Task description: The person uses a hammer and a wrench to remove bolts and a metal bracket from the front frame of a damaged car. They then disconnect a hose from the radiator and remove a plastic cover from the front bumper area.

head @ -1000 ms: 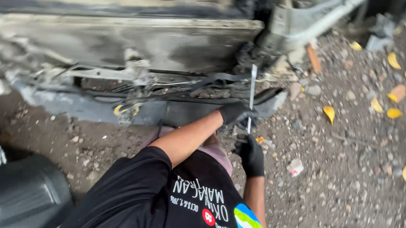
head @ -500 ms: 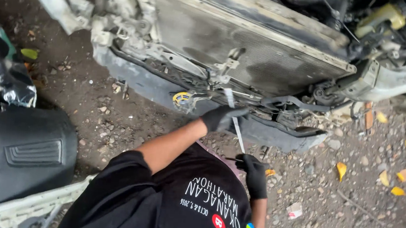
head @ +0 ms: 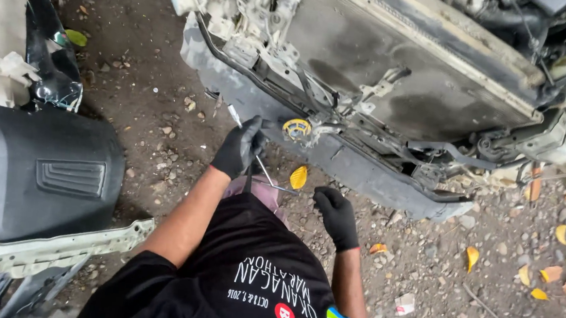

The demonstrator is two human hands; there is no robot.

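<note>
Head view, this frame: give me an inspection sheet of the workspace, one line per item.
Surface: gravel ground strewn with yellow leaves.
Job's things: thin metal rod; stripped car front with radiator; yellow cap.
Clutter: detached black bumper, pale trim strip.
Grippers: left hand, gloved, grips the rod; right hand, gloved, at the rod's lower end, contact unclear.
Cables: dark hoses under the radiator.
Surroundings: more car parts at the left edge.
</note>
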